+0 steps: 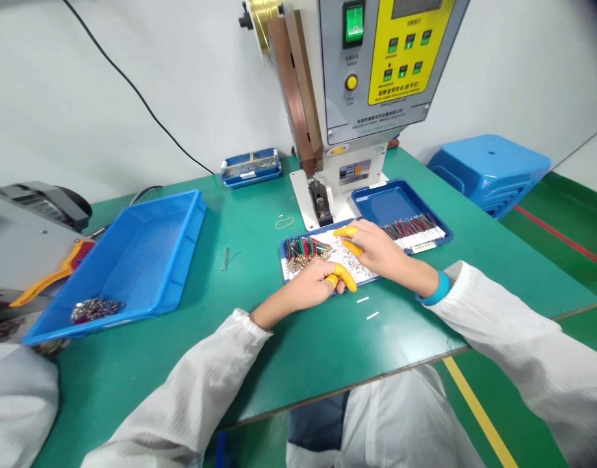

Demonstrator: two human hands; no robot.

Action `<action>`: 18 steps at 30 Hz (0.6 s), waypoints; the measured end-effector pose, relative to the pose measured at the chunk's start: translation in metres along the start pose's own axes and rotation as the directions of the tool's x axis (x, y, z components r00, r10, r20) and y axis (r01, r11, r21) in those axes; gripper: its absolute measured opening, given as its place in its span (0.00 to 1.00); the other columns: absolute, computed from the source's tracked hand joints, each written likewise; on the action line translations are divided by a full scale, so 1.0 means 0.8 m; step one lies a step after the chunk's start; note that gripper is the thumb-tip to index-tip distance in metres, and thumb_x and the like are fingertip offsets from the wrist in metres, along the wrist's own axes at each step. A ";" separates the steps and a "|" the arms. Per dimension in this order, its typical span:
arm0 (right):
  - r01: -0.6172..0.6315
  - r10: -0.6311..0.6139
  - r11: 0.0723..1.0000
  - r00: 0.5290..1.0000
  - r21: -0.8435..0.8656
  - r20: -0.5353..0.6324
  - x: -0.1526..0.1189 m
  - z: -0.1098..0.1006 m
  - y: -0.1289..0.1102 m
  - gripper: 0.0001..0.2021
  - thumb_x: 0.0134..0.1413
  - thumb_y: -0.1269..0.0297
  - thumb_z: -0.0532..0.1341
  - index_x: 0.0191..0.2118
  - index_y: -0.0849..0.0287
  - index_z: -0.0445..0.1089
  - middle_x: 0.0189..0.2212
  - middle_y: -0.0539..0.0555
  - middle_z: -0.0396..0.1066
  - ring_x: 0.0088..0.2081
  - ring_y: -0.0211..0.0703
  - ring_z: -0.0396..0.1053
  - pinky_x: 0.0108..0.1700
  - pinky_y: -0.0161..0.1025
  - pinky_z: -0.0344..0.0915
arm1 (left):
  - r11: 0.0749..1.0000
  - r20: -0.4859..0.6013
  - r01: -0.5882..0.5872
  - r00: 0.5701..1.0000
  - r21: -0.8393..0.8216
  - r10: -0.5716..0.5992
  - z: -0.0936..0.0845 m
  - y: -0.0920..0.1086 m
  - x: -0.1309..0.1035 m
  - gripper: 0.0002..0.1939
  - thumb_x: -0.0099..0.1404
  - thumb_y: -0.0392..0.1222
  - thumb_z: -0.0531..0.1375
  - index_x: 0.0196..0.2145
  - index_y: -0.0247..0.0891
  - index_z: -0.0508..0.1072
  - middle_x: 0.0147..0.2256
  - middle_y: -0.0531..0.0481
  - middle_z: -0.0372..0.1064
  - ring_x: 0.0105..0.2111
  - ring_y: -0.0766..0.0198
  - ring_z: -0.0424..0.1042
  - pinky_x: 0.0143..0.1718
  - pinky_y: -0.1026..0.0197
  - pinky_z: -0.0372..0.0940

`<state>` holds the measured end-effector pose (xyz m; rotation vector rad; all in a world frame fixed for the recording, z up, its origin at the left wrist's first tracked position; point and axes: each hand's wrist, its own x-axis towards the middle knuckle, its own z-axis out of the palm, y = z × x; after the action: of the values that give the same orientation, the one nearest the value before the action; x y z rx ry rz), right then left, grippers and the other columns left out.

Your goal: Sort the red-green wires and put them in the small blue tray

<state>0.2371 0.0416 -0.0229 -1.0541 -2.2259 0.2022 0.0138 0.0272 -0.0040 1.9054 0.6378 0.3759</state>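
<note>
My left hand [318, 283], with yellow finger cots on thumb and index finger, rests at the front edge of a blue tray [359, 284]. Its fingers are curled together; whatever they hold is hidden. Over the same tray, my right hand [376, 248] reaches in from the right, its two yellow-capped fingers apart and nothing visible between them. Beneath it lie many small white pieces [344, 255]. Red, green and black wires with brassy ends [305, 250] fill the tray's left part. Behind my right hand is a second blue tray [393, 201] holding a row of wires with white ends [415, 231].
A grey machine [347, 123] with a yellow panel stands behind the trays. At left is a large blue bin [176, 260] with a metallic bundle [96, 310]. A rubber band [284, 222], wire scraps [226, 259] and white slips [372, 316] lie on the green table [249, 286]. A blue stool [493, 162] stands at right.
</note>
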 end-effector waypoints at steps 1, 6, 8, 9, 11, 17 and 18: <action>0.000 0.000 1.000 1.000 -0.002 -0.002 0.000 0.000 0.000 0.15 0.69 0.72 0.54 0.56 0.59 0.71 0.46 0.60 0.75 0.48 0.53 0.69 0.50 0.50 0.65 | 1.000 0.001 0.003 1.000 0.002 -0.003 0.000 -0.001 0.000 0.24 0.50 0.25 0.49 0.36 0.32 0.82 0.28 0.51 0.73 0.25 0.69 0.66 0.29 0.67 0.58; -0.015 0.015 1.000 1.000 -0.007 0.005 0.000 0.001 0.001 0.15 0.70 0.72 0.54 0.56 0.58 0.71 0.45 0.60 0.75 0.48 0.53 0.69 0.50 0.50 0.65 | 1.000 0.014 0.004 1.000 0.020 -0.004 0.000 -0.004 0.000 0.24 0.51 0.26 0.49 0.38 0.32 0.82 0.28 0.51 0.74 0.25 0.69 0.66 0.28 0.67 0.58; -0.018 0.018 1.000 1.000 -0.006 0.003 0.000 0.001 -0.001 0.15 0.70 0.72 0.54 0.56 0.58 0.71 0.46 0.60 0.75 0.49 0.53 0.69 0.50 0.50 0.65 | 1.000 0.017 0.003 1.000 0.019 -0.003 -0.001 -0.005 0.000 0.25 0.51 0.26 0.49 0.38 0.32 0.82 0.28 0.50 0.74 0.25 0.69 0.66 0.28 0.68 0.58; -0.018 0.018 1.000 1.000 -0.004 0.001 0.000 0.000 -0.001 0.15 0.70 0.72 0.54 0.56 0.58 0.71 0.46 0.60 0.75 0.49 0.53 0.69 0.50 0.50 0.65 | 1.000 0.014 0.003 1.000 0.018 -0.004 -0.001 -0.005 0.000 0.24 0.51 0.25 0.49 0.38 0.32 0.82 0.28 0.50 0.74 0.25 0.69 0.66 0.28 0.68 0.58; -0.021 0.021 1.000 1.000 -0.003 -0.003 0.001 0.000 -0.002 0.15 0.70 0.71 0.54 0.56 0.58 0.71 0.46 0.60 0.75 0.49 0.53 0.69 0.50 0.50 0.65 | 1.000 0.011 0.006 1.000 0.017 -0.006 0.000 -0.004 0.000 0.24 0.51 0.26 0.49 0.38 0.32 0.82 0.28 0.50 0.74 0.25 0.69 0.66 0.28 0.68 0.58; -0.012 0.012 1.000 1.000 0.003 -0.012 0.001 -0.001 -0.003 0.14 0.70 0.71 0.54 0.54 0.58 0.73 0.46 0.60 0.75 0.49 0.53 0.69 0.50 0.50 0.66 | 1.000 -0.004 -0.009 1.000 0.002 0.009 0.001 -0.001 0.000 0.24 0.50 0.25 0.49 0.36 0.32 0.82 0.28 0.51 0.73 0.26 0.69 0.67 0.29 0.68 0.59; -0.014 0.014 1.000 1.000 0.006 -0.018 0.001 -0.001 -0.003 0.14 0.70 0.71 0.55 0.54 0.57 0.73 0.46 0.60 0.76 0.49 0.53 0.70 0.50 0.50 0.66 | 1.000 -0.004 -0.003 1.000 0.001 0.003 0.001 0.000 0.000 0.24 0.50 0.25 0.49 0.36 0.32 0.82 0.27 0.51 0.73 0.25 0.69 0.66 0.29 0.68 0.59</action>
<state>0.2360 0.0403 -0.0210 -1.0647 -2.2013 0.2048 0.0140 0.0269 -0.0044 1.9069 0.6377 0.3819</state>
